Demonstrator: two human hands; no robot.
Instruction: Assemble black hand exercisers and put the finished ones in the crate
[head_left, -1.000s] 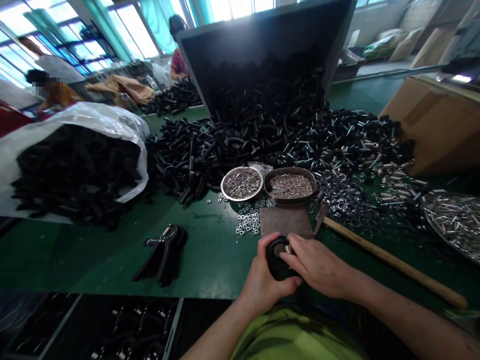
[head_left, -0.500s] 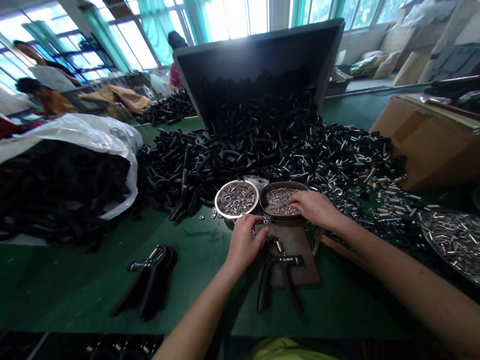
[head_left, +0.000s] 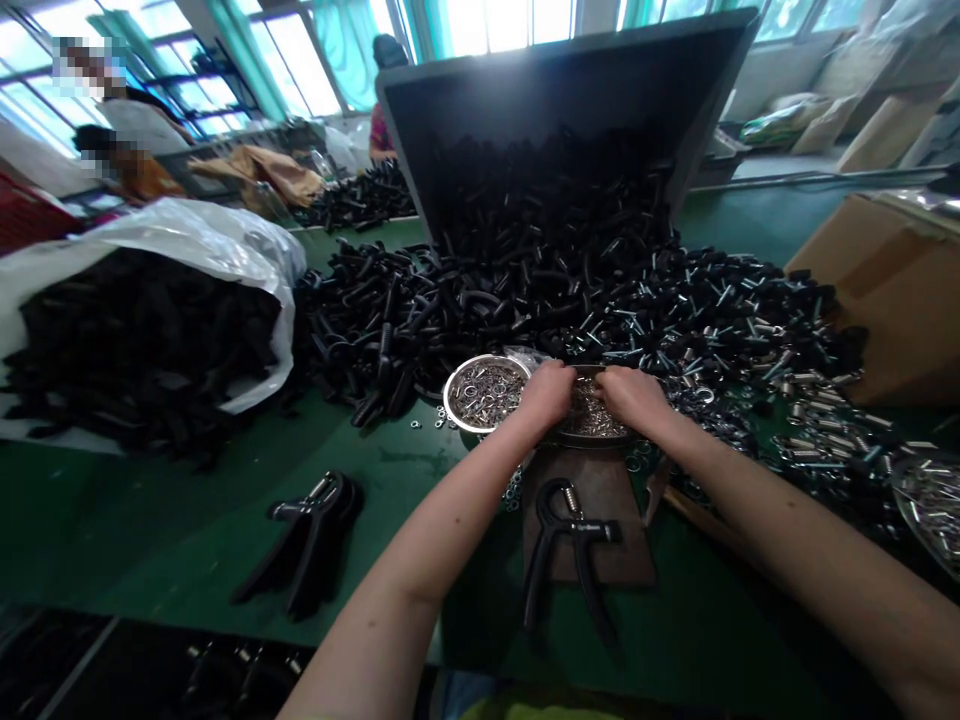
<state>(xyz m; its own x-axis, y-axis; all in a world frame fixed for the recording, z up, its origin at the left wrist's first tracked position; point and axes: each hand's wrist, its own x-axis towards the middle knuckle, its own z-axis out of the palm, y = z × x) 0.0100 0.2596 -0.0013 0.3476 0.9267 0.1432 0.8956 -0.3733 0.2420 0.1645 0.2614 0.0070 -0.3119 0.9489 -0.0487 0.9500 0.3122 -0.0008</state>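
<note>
My left hand (head_left: 550,393) is closed at the left rim of an oval tin (head_left: 592,440) of small metal parts. Facing it, my right hand (head_left: 630,397) is closed over the tin's right side, fingers pinched. Whatever either hand holds is hidden by the fingers. Left of the tin stands a round metal bowl (head_left: 466,420) with small rings and pins. A black hand grip strengthener (head_left: 581,545) with a spring lies below my hands, partly on a brown plate (head_left: 630,560). More black hand grip strengtheners (head_left: 304,545) lie together to the left.
A large heap of black handles (head_left: 480,300) spills from a tipped grey bin (head_left: 540,100). A white plastic bag (head_left: 285,340) of black parts lies left. Loose springs (head_left: 825,410), a cardboard box (head_left: 892,300) and a tray of metal pieces (head_left: 934,500) are right. Several people are beyond.
My left hand has moved from beside the grip strengthener up and right to the oval tin, and its fingers have closed. My right hand remains at the tin. The view has shifted slightly.
</note>
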